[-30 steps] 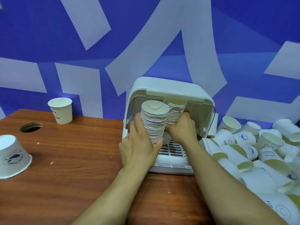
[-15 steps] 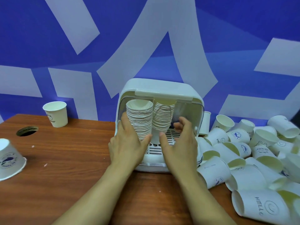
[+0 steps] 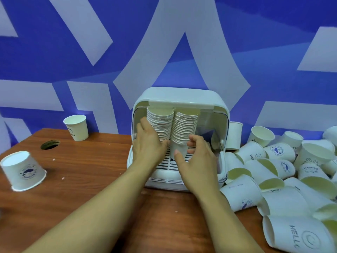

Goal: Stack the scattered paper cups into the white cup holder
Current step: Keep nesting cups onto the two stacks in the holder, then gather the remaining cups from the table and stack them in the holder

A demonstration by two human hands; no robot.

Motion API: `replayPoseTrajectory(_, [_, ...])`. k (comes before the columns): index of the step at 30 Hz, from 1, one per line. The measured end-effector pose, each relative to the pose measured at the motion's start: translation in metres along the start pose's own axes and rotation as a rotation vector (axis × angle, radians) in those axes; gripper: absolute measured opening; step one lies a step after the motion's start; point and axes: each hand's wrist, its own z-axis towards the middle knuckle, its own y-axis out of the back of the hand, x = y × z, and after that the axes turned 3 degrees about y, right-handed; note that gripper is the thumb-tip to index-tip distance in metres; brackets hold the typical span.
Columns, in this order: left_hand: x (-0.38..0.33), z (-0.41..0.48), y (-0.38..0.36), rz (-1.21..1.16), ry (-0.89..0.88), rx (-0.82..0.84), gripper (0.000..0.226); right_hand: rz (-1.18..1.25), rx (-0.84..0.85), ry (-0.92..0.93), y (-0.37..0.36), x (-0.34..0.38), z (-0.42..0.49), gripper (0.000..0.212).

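Two stray cups are seen at the left of the wooden table (image 3: 91,179), an overturned cup (image 3: 23,170) near the edge and an upright cup (image 3: 76,127) by the wall. At centre, the left stack (image 3: 160,125) inside the white cup holder (image 3: 182,95) is gripped low on its side by the left hand (image 3: 147,147), fingers and thumb curled round it. The right stack (image 3: 185,127) stands just beside; its base is ringed by the half-curled right hand (image 3: 197,159), though contact cannot be confirmed. Many loose cups (image 3: 242,194) are heaped at right. Nested paper is judged light, easily crushed and apt to buckle, and best held low, around the walls.
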Motion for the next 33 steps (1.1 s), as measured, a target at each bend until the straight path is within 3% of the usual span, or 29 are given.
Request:
replayPoseTrajectory(6, [-0.002, 0.015, 0.0, -0.072, 0.137, 0.05, 0.08, -0.008, 0.035, -0.01, -0.001, -0.002, 0.002, 0.045])
replayPoseTrajectory(18, [0.001, -0.004, 0.035, -0.025, 0.09, 0.11, 0.081, -0.042, 0.075, 0.002, -0.001, 0.007, -0.002, 0.045])
replayPoseTrajectory(25, [0.043, -0.048, 0.084, -0.137, -0.046, 0.035, 0.066, -0.096, -0.102, 0.243, -0.02, 0.04, -0.026, 0.034])
replayPoseTrajectory(29, [0.09, -0.07, 0.112, -0.13, -0.022, -0.044, 0.051, -0.019, -0.002, 0.364, -0.041, 0.071, -0.047, 0.033])
replayPoseTrajectory(33, [0.137, -0.079, 0.145, -0.13, -0.005, -0.173, 0.038, 0.055, 0.159, 0.362, -0.071, 0.104, -0.065, 0.034])
